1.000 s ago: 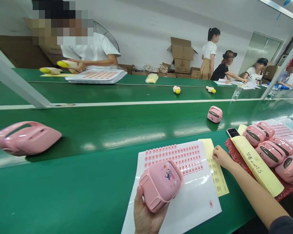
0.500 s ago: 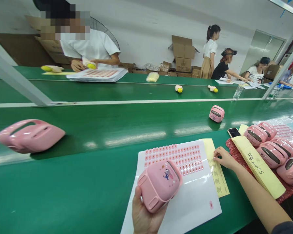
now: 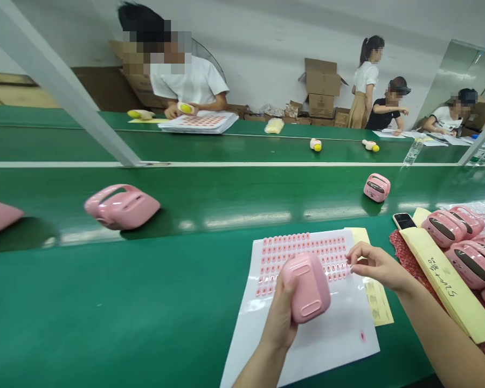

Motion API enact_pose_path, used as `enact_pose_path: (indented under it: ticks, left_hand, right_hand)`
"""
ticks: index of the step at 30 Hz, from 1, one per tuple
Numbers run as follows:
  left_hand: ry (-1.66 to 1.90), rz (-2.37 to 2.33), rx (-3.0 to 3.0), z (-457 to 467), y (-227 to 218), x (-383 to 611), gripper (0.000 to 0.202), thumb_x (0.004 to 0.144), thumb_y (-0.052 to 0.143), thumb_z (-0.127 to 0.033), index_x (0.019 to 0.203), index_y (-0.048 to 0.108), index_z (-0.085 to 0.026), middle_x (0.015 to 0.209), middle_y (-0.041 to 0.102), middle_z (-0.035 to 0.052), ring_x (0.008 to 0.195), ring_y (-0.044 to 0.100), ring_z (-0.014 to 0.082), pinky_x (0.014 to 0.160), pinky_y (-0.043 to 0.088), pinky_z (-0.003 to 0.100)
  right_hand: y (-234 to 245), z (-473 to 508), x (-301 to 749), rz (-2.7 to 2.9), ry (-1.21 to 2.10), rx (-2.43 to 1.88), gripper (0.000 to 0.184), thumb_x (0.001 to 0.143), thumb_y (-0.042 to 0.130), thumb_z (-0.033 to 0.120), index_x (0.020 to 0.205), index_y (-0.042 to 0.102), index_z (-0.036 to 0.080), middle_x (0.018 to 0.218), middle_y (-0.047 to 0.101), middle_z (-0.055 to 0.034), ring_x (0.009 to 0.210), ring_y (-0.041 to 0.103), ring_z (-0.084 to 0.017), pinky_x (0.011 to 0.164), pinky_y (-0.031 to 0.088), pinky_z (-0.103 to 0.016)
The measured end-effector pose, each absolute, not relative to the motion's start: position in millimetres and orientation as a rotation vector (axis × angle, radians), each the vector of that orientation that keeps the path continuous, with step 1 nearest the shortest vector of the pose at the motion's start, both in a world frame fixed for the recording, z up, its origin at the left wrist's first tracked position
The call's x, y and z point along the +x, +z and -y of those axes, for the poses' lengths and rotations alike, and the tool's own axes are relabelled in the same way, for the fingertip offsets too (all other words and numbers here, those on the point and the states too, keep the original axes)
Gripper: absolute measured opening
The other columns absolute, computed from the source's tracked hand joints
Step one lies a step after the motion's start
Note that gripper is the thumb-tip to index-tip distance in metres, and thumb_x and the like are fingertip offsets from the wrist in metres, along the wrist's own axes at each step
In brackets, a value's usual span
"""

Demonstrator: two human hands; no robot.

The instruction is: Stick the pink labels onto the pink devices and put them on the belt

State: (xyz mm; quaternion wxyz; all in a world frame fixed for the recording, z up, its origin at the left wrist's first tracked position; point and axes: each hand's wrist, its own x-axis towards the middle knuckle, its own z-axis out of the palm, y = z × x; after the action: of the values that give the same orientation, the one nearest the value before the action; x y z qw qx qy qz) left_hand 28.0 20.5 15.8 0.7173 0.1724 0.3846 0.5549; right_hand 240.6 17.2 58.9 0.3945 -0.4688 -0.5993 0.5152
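My left hand (image 3: pixel 281 318) is closed around a pink rounded plastic housing (image 3: pixel 309 288), with a side bearing two raised oblong ridges turned towards me. It is held above a white sticker sheet (image 3: pixel 327 345) with rows of small pink oval stickers. Over the right edge of that sheet, beside the sticker rows, my right hand (image 3: pixel 375 267) has its thumb and forefinger drawn together. Whatever may be between those fingertips is too small to make out. A single sticker (image 3: pixel 362 335) sits apart near the sheet's lower right corner. Part of a yellow printed sheet (image 3: pixel 382 302) shows beneath it.
To the right, several pink housings (image 3: pixel 475 264) lie on red wrap beside a folded yellow paper (image 3: pixel 448 285) and a phone (image 3: pixel 404 221). More housings stand along the green belt, one at left (image 3: pixel 123 207) and one at right (image 3: pixel 376 187). Co-workers sit across the bench.
My left hand has turned the housing, so its printed face no longer shows. My right hand has moved from the yellow sheet to the sticker sheet's edge. The view has swung left.
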Motion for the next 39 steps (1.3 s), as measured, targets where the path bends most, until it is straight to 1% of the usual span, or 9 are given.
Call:
enact_pose_path:
  ticks: [2,4,7,9,15,22,26,30,39]
  left_hand:
    - [1.231,-0.875,0.517,-20,21,36,0.054,0.064,0.074,-0.038,0.114,0.057,-0.024,0.106,0.065,0.0051,0.107,0.055,0.0285,0.086,0.047,0.035]
    - [1.241,-0.896,0.587,-19,25,41,0.058,0.061,0.075,-0.043,0.113,0.057,-0.024,0.112,0.062,0.0060,0.112,0.051,0.0303,0.089,0.044,0.037]
    - [1.235,-0.900,0.607,-19,27,43,0.065,0.058,0.075,-0.047,0.115,0.054,-0.024,0.114,0.060,0.0079,0.113,0.049,0.0322,0.090,0.042,0.039]
    - [1.234,-0.907,0.625,-19,27,42,0.067,0.058,0.075,-0.048,0.117,0.052,-0.023,0.115,0.059,0.0087,0.113,0.049,0.0326,0.090,0.040,0.040]
    - [1.204,-0.920,0.676,-19,25,40,0.073,0.059,0.073,-0.050,0.122,0.047,-0.023,0.120,0.055,0.0096,0.114,0.048,0.0327,0.091,0.040,0.041]
    - [1.208,-0.904,0.687,-16,24,39,0.071,0.064,0.072,-0.046,0.126,0.044,-0.025,0.123,0.053,0.0089,0.112,0.050,0.0303,0.089,0.042,0.038]
    - [1.206,-0.884,0.660,-16,25,40,0.071,0.063,0.072,-0.046,0.125,0.045,-0.025,0.122,0.055,0.0089,0.110,0.051,0.0304,0.089,0.043,0.039]
    - [1.220,-0.909,0.644,-17,26,40,0.074,0.059,0.074,-0.047,0.124,0.047,-0.024,0.120,0.056,0.0096,0.112,0.050,0.0319,0.090,0.042,0.040]
    - [1.205,-0.900,0.629,-16,29,37,0.077,0.058,0.075,-0.047,0.125,0.044,-0.024,0.125,0.052,0.0108,0.114,0.048,0.0329,0.090,0.043,0.041]
  right_hand:
    - [76,-17,219,1.627,1.294,-1.133,0.020,0.074,0.062,0.039,0.071,0.054,0.021,0.084,0.052,-0.0012,0.081,0.053,-0.016,0.072,0.045,-0.029]
    - [84,-19,203,1.712,1.247,-1.155,0.015,0.075,0.062,0.033,0.070,0.056,0.020,0.081,0.050,-0.0002,0.078,0.052,-0.014,0.072,0.045,-0.028]
    - [85,-23,191,1.760,1.207,-1.243,0.008,0.073,0.063,0.022,0.068,0.057,0.020,0.080,0.048,0.0007,0.073,0.050,-0.013,0.071,0.045,-0.028]
    - [84,-24,189,1.762,1.215,-1.282,0.008,0.071,0.063,0.018,0.068,0.056,0.020,0.079,0.047,0.0012,0.070,0.049,-0.012,0.069,0.045,-0.028]
    - [89,-21,183,1.808,1.179,-1.381,0.012,0.072,0.061,0.013,0.065,0.053,0.018,0.079,0.043,0.0009,0.071,0.048,-0.013,0.069,0.043,-0.029]
    - [91,-19,179,1.822,1.106,-1.409,0.015,0.072,0.059,0.008,0.064,0.051,0.018,0.077,0.043,0.0009,0.071,0.047,-0.014,0.068,0.042,-0.031]
    - [90,-19,177,1.818,1.092,-1.399,0.016,0.072,0.059,0.007,0.064,0.050,0.018,0.077,0.043,0.0011,0.070,0.048,-0.014,0.068,0.042,-0.030]
    - [90,-18,175,1.804,1.081,-1.406,0.017,0.071,0.059,0.006,0.064,0.050,0.018,0.077,0.043,0.0010,0.071,0.048,-0.014,0.068,0.043,-0.031]
    - [85,-18,170,1.801,0.993,-1.381,0.018,0.072,0.057,0.005,0.066,0.047,0.019,0.078,0.042,0.0001,0.072,0.047,-0.015,0.069,0.044,-0.033]
